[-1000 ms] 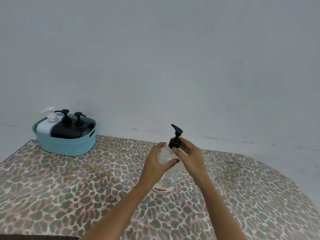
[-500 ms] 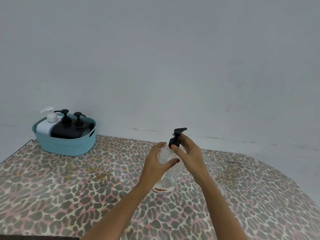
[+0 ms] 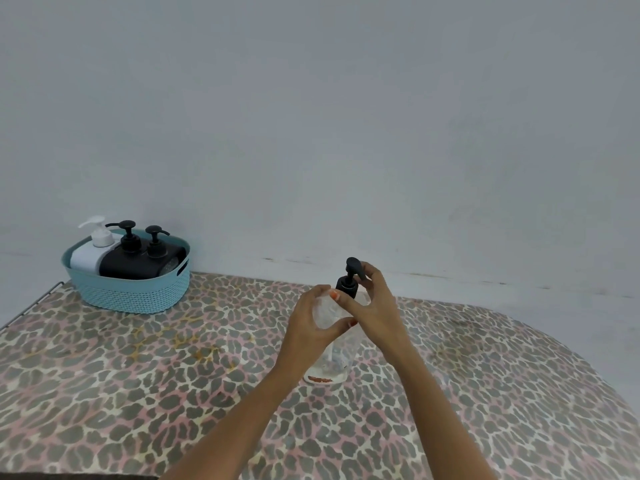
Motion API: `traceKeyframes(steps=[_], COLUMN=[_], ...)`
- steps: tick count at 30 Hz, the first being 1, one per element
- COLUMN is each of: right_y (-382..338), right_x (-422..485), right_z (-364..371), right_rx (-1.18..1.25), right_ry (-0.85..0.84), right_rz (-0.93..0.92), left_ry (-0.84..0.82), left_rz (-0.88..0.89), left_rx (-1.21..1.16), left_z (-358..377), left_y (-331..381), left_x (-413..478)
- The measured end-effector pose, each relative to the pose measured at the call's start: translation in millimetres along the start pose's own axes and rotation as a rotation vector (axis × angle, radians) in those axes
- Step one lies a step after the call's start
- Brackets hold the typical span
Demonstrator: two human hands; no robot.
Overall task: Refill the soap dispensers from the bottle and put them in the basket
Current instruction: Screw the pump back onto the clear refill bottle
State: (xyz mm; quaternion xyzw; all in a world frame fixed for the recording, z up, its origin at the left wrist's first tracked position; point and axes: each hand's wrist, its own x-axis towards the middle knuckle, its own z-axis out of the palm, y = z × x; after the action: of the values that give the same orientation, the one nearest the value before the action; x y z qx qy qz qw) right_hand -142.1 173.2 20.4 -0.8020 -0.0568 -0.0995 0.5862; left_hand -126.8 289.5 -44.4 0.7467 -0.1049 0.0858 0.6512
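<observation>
Two hands meet on your clear dispenser [image 3: 337,358], upright on the leopard-print table [image 3: 138,375]. Your left hand [image 3: 311,327] curls round its body and your right hand [image 3: 374,306] pinches the black pump [image 3: 348,280] at its twelve o'clock. At ten o'clock, well apart, the blue basket [image 3: 135,292] holds one white dispenser [image 3: 88,252] and two black dispensers [image 3: 138,258].

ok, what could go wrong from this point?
1. The left hand holds the clear dispenser high up while the right hand pinches its black pump; torque there might tip the base or slip the grip.
2. The basket already holds a white dispenser and two black dispensers, so fitting this one looks tight.
</observation>
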Motion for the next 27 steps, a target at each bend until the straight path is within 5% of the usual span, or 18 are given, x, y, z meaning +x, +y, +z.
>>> traceKeyframes(steps=[3, 12, 19, 27], right_y=[-1.7, 2.7, -0.2, 1.2], right_x=[-2.3, 6.9, 2.5, 6.6], right_z=[-10.3, 7.1, -11.4, 9.4], right_rx=[-0.005, -0.083, -0.049, -0.068], right_ry=[-0.081, 0.173, -0.087, 0.194], right_rz=[-0.013, -0.032, -0.020, 0.004], left_ry=[0.004, 0.007, 0.007, -0.001], left_rz=[-0.009, -0.002, -0.005, 0.014], left_rx=[-0.008, -0.004, -0.008, 0.015], left_z=[-0.4, -0.4, -0.3, -0.3], left_y=[1.7, 0.1, 1.6, -0.1], left_x=[-1.1, 0.4, -1.5, -0.9])
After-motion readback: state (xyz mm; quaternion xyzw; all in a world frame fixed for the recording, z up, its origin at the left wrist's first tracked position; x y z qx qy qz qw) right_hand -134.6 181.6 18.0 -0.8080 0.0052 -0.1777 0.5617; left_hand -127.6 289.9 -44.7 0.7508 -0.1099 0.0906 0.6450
